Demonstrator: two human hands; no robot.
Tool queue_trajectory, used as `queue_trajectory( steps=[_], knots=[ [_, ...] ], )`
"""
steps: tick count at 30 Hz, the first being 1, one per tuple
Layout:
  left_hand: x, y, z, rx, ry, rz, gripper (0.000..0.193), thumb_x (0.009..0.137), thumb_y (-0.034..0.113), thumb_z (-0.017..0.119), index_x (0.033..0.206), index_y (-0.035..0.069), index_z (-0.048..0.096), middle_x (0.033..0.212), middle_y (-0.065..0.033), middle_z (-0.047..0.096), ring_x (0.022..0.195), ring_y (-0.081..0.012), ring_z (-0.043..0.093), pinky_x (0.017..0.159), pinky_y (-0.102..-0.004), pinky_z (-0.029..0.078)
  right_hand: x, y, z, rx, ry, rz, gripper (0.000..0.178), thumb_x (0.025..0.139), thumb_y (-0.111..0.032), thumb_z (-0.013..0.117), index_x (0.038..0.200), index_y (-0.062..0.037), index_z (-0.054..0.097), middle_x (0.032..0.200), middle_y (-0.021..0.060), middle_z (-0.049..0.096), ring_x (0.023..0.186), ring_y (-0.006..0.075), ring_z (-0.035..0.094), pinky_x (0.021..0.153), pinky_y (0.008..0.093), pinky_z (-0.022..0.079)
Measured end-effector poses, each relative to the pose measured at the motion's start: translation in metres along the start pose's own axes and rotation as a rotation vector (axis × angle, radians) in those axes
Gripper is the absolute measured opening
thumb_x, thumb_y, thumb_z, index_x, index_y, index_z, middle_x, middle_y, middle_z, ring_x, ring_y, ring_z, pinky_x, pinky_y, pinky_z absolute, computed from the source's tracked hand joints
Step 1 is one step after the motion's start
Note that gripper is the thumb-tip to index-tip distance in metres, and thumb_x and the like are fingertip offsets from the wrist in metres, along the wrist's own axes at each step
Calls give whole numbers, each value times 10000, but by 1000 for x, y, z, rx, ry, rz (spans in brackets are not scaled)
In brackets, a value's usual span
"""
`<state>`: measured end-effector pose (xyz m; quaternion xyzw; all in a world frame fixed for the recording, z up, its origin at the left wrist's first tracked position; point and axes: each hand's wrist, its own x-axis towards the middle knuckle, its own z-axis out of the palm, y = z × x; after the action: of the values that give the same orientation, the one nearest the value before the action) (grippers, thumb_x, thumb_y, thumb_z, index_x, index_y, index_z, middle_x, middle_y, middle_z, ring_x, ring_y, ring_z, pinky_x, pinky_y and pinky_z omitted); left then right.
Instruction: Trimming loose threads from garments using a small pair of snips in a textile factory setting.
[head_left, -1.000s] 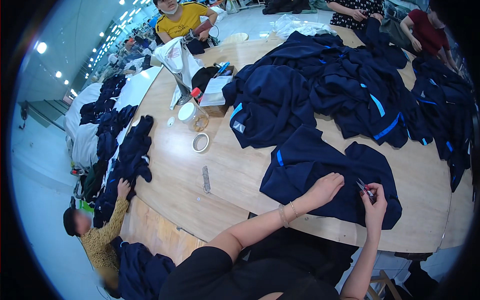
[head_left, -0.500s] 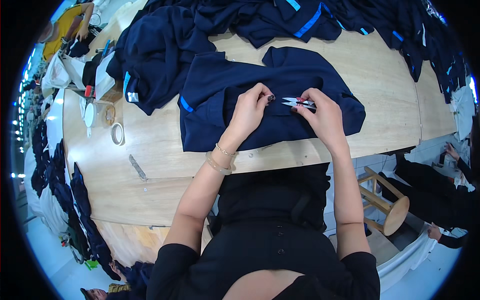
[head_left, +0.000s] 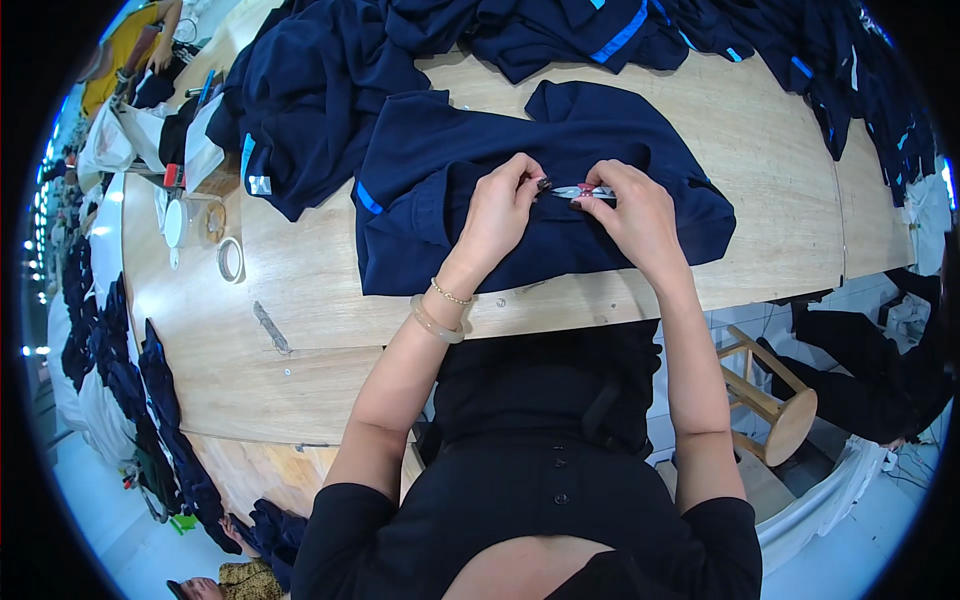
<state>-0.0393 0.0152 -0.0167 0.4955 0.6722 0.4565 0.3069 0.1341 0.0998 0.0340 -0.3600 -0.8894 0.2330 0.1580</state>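
Note:
A navy garment with a bright blue strip lies folded on the wooden table in front of me. Over its middle, my right hand grips a pair of small thread snips, blades pointing left. My left hand is pinched close to the blade tips, resting over the garment. What lies between its fingertips is too small to make out. The snips' blades look nearly together, and their tips almost meet my left fingertips.
More navy garments are heaped along the table's far side. At the left are a tape roll, a white round lid and a red-capped item. A wooden stool stands below right. Other people are at the edges.
My right hand has brought the snips left to my left fingertips, and their blades have come closer together. My left hand stays pinched in about the same place.

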Motion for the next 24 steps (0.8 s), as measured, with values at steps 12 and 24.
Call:
queue_trajectory(
  steps=[12,24],
  knots=[
    [0,3,-2,-237,41,-61,56,997,0,521,981,-24,569,896,-66,674,771,-117,619,721,-250,525,4,4,6,80,-1,-19,213,803,-178,765,863,-40,614,834,83,664,804,279,648,679,378,496],
    [-46,55,-40,184,-717,-188,145,925,91,659,825,-13,642,784,-77,614,701,-163,624,638,-300,488,1,35,19,583,42,275,189,831,-134,781,925,-16,666,761,25,650,702,79,551,661,237,439]
  ],
)
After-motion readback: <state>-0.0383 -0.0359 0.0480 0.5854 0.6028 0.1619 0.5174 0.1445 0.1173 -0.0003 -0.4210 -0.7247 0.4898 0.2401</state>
